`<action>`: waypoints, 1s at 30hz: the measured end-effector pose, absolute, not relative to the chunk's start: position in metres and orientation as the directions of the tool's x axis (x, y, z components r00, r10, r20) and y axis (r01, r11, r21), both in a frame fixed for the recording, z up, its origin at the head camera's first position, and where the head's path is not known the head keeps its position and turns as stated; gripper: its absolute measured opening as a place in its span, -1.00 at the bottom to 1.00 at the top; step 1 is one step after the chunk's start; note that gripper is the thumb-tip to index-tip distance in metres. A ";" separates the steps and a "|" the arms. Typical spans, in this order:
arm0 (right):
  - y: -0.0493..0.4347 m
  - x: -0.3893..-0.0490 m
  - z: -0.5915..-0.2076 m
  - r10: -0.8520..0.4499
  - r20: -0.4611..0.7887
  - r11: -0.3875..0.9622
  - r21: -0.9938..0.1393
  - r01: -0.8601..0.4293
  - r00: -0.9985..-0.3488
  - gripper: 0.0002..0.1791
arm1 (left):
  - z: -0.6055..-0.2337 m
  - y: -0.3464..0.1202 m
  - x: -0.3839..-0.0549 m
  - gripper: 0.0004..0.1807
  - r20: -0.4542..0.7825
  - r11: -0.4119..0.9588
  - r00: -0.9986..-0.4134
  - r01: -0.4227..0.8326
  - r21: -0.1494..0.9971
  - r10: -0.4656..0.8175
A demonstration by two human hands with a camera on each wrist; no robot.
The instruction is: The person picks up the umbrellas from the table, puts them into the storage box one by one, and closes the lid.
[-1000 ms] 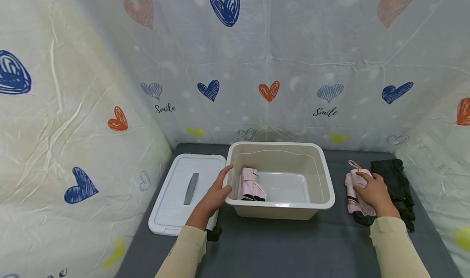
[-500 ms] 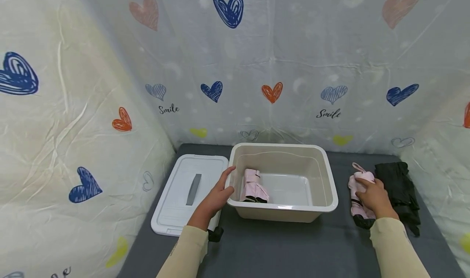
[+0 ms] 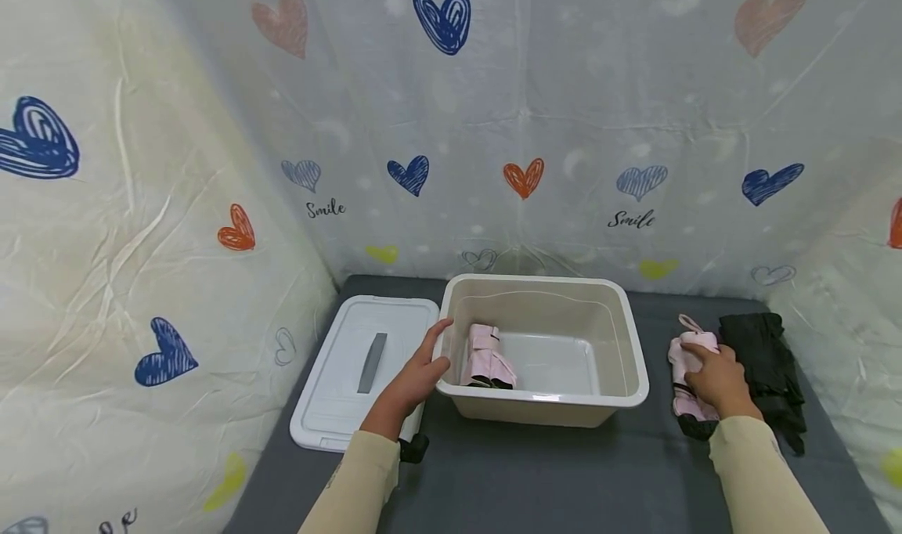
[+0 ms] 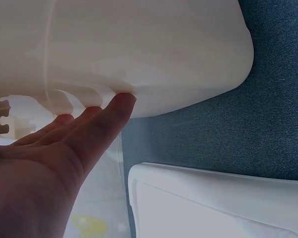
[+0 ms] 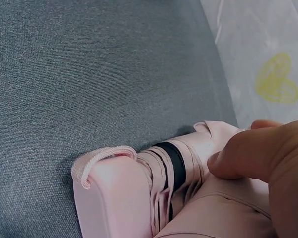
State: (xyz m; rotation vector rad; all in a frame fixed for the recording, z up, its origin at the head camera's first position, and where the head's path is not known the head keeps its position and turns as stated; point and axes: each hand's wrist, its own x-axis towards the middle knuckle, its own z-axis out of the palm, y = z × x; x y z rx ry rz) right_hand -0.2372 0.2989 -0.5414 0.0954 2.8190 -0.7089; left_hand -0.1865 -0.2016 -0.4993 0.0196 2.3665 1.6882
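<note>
Far left from my seat I've got the white lid lying flat on the grey worktop, its grey handle uppermost, just beside the bin with a gap that I can see from the left wrist. Here's my left hand, at the bin's left side: fingers straight, tips touching the outside of the wall, not curled round anything. The bin sits mid-worktop, upright and topless, and inside it, over by the left wall, lies a pink bundle with a dark band round it and black at the near end. Across to the right, well apart from the bin, my right hand is on the pink umbrella, gripping it: thumb pressed into the folded fabric, the other fingers partly hidden. That umbrella is lying on the worktop, cord loop at the far end, black end nearest me, and the right wrist shows me a black strap round its pleats. Last on the right, just beside that hand, the black bundle lies lengthways, rumpled.
</note>
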 end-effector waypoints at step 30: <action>0.278 -0.221 -0.488 -0.156 -0.072 0.882 -0.460 -0.106 -0.985 -0.39 | -0.500 -0.201 -0.188 -0.25 -0.166 0.338 -0.977 -0.113 0.934 0.134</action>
